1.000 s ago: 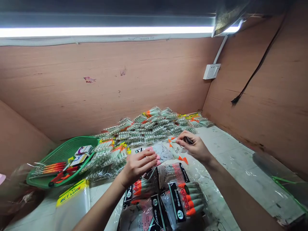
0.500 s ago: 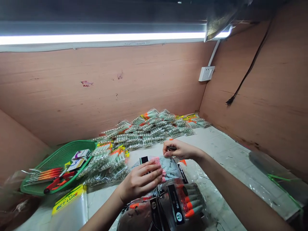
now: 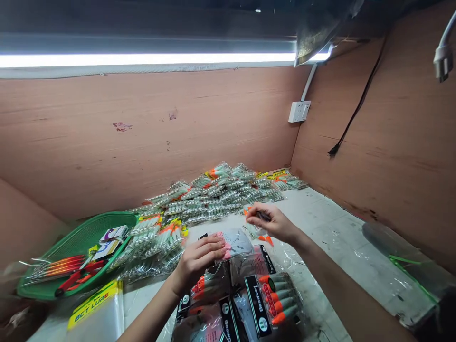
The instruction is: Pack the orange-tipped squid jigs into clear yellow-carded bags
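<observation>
My left hand lies palm down with its fingers stretched over the left part of a clear bag that has pink print and small dark items inside. Up and to the right of that bag, my right hand is curled around a small dark object, too small to name. Orange pieces lie just under the right hand. Below both hands sit several black-labelled packs of pale lures with orange ends.
Along the back wall runs a pile of bagged lures. At the left are a green basket with red-handled pliers and small boxes, and a yellow-topped bag. A clear plastic sheet lies right.
My right hand has lifted off the clear bag and moved slightly right. My left hand has slid left and uncovered more of the packs. The camera view has shifted a little.
</observation>
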`<state>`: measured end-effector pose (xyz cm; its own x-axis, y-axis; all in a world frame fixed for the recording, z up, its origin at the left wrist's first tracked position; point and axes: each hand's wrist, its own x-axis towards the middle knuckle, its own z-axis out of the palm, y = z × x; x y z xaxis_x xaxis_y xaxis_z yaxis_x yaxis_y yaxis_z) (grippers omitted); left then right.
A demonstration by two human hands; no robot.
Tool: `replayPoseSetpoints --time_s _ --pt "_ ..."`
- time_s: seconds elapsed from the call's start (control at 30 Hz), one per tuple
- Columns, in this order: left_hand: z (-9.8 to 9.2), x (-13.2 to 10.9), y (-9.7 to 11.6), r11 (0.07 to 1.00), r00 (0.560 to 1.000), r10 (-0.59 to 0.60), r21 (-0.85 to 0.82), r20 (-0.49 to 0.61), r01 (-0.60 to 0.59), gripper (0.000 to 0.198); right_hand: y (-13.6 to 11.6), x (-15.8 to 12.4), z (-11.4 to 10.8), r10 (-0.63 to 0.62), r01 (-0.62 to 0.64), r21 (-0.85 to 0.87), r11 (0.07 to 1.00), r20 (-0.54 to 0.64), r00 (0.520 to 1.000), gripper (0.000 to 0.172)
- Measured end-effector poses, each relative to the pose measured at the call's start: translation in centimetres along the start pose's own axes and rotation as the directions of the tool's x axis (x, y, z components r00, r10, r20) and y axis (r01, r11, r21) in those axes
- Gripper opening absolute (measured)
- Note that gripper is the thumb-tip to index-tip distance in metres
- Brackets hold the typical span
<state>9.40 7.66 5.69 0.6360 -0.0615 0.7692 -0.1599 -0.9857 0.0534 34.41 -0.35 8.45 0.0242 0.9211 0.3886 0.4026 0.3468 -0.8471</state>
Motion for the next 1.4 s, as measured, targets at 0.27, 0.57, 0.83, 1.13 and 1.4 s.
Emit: replayPoseSetpoints --time_s 0.27,0.57,0.83,1.13,1.4 --pt "-0.2 1.1 -0.2 0.999 0.999 -0.010 0.036 0.040 0.008 0.016 -1.1 -2.4 3.1 -0.236 0.352 -0.617 0.704 0.264 0.935 0.007" --pt "-0.4 0.4 -0.3 0.991 0.993 0.076 0.104 0.086 -0.085 0.022 0.6 -2.5 3.0 -0.152 0.140 -0.214 0.967 -0.042 0.987 0.019" --pt "0.1 0.3 -0.1 0.953 0.955 -0.291 -0.109 -0.057 0.284 0.017 2.9 -1.3 3.3 0.146 -0.107 0.126 0.986 -0.356 0.923 0.037" --pt "2.3 0.8 -4.8 0.511 0.511 -0.857 0.023 -0.065 0.859 0.013 3.7 1.7 3.8 0.149 -0.122 0.099 0.988 -0.346 0.926 0.030" --pt "1.3 5.1 -7.4 0.228 0.223 -0.973 0.437 0.063 0.870 0.024 5.3 3.1 3.4 0.140 -0.197 -0.155 0.968 -0.321 0.937 0.017"
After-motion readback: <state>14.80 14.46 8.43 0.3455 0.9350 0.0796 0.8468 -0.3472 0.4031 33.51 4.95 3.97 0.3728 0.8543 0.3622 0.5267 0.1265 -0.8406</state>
